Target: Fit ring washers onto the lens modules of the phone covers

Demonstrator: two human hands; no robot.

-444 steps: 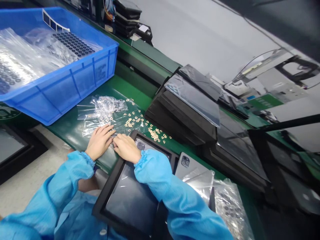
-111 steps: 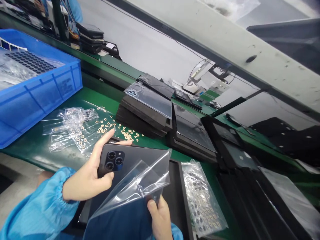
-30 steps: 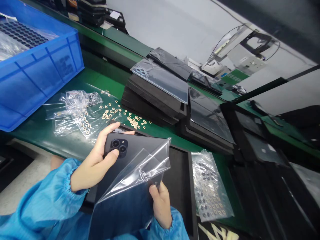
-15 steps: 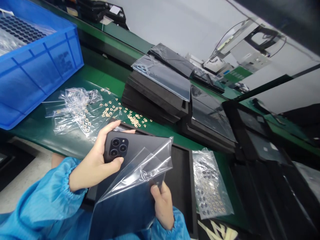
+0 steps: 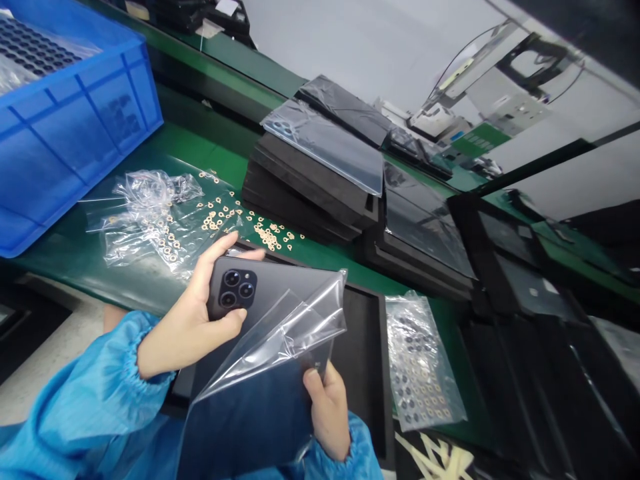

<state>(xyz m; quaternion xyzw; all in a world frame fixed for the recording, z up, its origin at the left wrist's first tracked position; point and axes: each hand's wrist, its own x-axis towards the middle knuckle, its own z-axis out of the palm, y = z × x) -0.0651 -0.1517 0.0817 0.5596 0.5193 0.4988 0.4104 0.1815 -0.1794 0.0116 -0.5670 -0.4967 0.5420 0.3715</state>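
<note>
Currently mid film handling, peeling or laying unclear, left hand (image 5: 183, 323) gripping tablet (image 5: 270, 277) by its triple camera (image 5: 237, 289), right hand (image 5: 331, 410) clamped on its right edge, lower centre, loose clear film (image 5: 287, 333) probably calling for steady tension next.

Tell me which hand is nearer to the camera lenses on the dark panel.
Left. The left hand has its thumb just below the camera lenses; the right hand grips the dark panel farther off, at its opposite edge.
</note>
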